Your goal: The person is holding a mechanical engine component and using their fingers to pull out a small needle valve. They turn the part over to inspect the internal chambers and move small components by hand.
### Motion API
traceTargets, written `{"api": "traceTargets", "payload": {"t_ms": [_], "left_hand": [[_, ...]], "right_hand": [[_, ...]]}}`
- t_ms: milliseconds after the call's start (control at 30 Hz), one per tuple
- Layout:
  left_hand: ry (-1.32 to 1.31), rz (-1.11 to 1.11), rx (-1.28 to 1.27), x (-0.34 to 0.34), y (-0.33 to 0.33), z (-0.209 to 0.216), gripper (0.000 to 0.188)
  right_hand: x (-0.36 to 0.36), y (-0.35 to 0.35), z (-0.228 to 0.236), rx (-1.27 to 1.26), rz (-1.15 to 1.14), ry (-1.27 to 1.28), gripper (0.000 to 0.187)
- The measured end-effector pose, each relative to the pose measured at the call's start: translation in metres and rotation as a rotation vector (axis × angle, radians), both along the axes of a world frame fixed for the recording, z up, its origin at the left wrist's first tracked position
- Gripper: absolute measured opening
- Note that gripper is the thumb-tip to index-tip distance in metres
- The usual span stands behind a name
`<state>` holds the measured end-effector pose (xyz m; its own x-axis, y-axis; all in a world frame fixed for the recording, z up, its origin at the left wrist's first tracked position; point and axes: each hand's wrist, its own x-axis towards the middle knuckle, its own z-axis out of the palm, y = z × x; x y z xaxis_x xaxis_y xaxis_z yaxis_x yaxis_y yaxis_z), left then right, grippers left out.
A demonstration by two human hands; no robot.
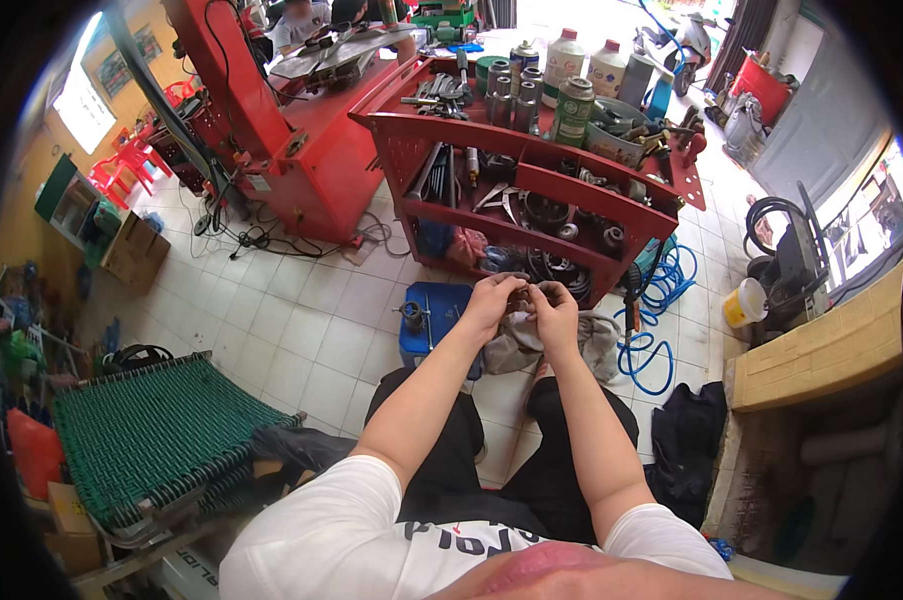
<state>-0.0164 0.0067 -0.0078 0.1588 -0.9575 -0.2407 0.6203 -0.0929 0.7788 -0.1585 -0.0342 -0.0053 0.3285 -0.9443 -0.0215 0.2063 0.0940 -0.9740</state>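
My left hand (493, 306) and my right hand (554, 311) meet in front of me, above my knees. Both have their fingers pinched together around something small and dark, too hidden to name. Below them a grey cloth (511, 347) lies on the floor. Left of my left hand stands a blue plastic container (444, 302). On it rest a round metal part (411, 316) and a thin metal rod-like tool (428, 325).
A red tool cart (531, 182) holding spray cans, bottles and tools stands just ahead. Blue hose (661, 345) coils on the floor at its right. A green woven folding bed (151, 430) is at the left, a red machine (311, 180) far left. A person (301, 25) sits beyond.
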Motion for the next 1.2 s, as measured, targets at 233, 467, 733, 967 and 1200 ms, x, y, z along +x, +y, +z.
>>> {"api": "traceTargets", "payload": {"t_ms": [233, 467, 733, 967, 1200], "left_hand": [[-0.017, 0.193, 0.02, 0.004, -0.004, -0.003, 0.014], [-0.204, 0.193, -0.027, -0.002, -0.002, 0.009, 0.015], [-0.379, 0.19, -0.051, -0.006, 0.001, 0.011, 0.017], [-0.484, 0.179, -0.057, -0.008, 0.001, 0.009, 0.017], [-0.535, 0.162, -0.063, -0.009, 0.002, 0.01, 0.019]], "right_hand": [[0.008, 0.005, 0.004, -0.018, -0.012, -0.053, 0.015], [0.006, 0.001, -0.011, 0.009, 0.086, -0.021, 0.016], [0.011, 0.007, -0.006, 0.078, 0.053, -0.007, 0.016], [0.009, 0.006, -0.006, 0.102, 0.03, -0.004, 0.021], [0.01, 0.003, -0.014, 0.109, 0.029, -0.009, 0.02]]}}
